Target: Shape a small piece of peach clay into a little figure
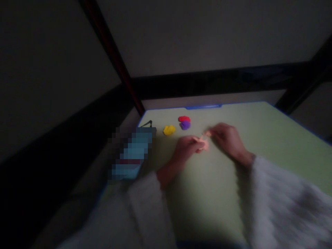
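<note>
My left hand (185, 148) is closed around a lump of peach-pink modelling clay (204, 143), part of which sticks out past the fingertips. Just to the right, my right hand (228, 138) pinches a small piece of the same pale clay (208, 133) between thumb and fingers. A thin gap or strand lies between the two bits; blur hides whether they are still joined. Beyond my left hand sit a yellow clay lump (169, 130), a purple clay lump (185, 125) and a red clay lump (184, 119), the last two touching or nearly so.
The pale green table (207, 193) has a blue edge and a blue handle-like strip (203, 107) at its far side. A pixelated light-blue object (133, 152) lies at the left edge, near a dark strap or cord (147, 123). A wall rises behind the table.
</note>
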{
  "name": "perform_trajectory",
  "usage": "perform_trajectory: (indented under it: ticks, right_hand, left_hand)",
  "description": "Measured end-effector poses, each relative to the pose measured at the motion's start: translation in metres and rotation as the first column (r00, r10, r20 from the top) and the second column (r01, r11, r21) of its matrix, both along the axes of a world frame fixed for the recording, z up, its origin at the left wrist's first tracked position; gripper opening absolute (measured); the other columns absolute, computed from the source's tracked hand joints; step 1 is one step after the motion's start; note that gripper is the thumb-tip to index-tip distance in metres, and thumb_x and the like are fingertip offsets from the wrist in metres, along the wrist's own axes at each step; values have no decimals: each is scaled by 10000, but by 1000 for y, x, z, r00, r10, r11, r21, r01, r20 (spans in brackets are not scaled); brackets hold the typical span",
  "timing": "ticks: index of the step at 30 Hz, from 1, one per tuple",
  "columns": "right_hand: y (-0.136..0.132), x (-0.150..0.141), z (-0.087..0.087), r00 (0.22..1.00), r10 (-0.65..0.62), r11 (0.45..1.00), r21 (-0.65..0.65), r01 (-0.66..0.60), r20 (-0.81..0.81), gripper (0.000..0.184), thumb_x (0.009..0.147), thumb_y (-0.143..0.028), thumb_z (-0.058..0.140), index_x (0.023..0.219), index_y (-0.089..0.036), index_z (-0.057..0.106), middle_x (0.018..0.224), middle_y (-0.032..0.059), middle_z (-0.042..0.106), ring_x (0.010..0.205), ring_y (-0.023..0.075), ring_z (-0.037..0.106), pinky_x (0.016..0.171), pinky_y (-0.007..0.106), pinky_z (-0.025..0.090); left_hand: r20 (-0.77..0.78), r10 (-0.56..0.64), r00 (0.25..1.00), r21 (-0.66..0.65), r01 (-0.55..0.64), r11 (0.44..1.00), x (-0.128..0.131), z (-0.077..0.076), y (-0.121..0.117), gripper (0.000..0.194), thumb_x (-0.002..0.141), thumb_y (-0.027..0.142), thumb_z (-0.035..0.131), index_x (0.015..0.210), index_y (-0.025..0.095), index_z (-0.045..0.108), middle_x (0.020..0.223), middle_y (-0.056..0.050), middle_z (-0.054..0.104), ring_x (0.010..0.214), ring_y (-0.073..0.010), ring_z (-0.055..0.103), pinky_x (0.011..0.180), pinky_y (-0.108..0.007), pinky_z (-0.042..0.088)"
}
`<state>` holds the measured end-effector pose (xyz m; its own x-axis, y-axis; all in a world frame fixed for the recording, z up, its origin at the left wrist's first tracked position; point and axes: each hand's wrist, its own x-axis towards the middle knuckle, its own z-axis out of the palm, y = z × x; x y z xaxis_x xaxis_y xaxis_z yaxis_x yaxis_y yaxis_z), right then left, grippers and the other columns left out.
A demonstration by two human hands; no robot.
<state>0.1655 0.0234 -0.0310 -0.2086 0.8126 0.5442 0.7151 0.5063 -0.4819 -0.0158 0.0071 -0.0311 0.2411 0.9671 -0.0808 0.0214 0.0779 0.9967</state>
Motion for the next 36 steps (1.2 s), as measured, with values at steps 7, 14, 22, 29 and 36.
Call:
perform_trajectory:
  ticks: [7, 14, 22, 29, 36]
  right_hand:
    - [2, -1, -2, 968, 71, 997, -51, -61, 242, 264, 821, -128, 473, 943, -163, 705, 848, 106, 638, 818, 235, 567, 737, 349, 449]
    - [-4, -3, 4, 997, 71, 993, 95, -71, 3, 242, 875, -241, 419, 934, -173, 643, 990, 101, 599, 946, 243, 540, 827, 383, 410]
    - [-15, -19, 11, 941, 171, 983, 8, -181, 294, 241, 898, -377, 419, 802, -193, 544, 832, 65, 559, 796, 212, 485, 722, 350, 334]
    - [-15, -22, 7, 900, 190, 972, 52, -228, 393, 218, 918, -264, 356, 800, -175, 516, 816, 68, 556, 800, 213, 472, 782, 375, 303]
    - [-8, -18, 4, 994, 80, 990, 108, -88, 74, 224, 894, -259, 390, 746, -189, 543, 797, 63, 549, 769, 203, 493, 711, 356, 353]
  left_hand:
    - [-32, -15, 999, 3, 15, 1000, 0, 0, -1, 177, 606, 295, 673, 638, 128, 627, 609, -29, 631, 589, -119, 568, 593, -239, 427]
    - [-27, -9, 1000, 22, 10, 1000, 0, 0, -2, 190, 601, 293, 688, 657, 121, 627, 620, -25, 620, 569, -109, 547, 587, -240, 425]
    - [-105, -108, 989, 116, 120, 986, -3, -9, -1, 197, 654, 292, 654, 757, 125, 639, 677, -30, 632, 619, -122, 553, 585, -227, 409]
    - [-116, -109, 987, 131, 124, 984, -1, -14, 0, 156, 635, 272, 661, 676, 132, 605, 620, -10, 598, 582, -111, 534, 547, -216, 388]
    - [-58, -85, 995, 115, 91, 989, 2, -6, -2, 144, 633, 261, 658, 634, 129, 600, 617, -6, 603, 574, -99, 531, 561, -215, 391]
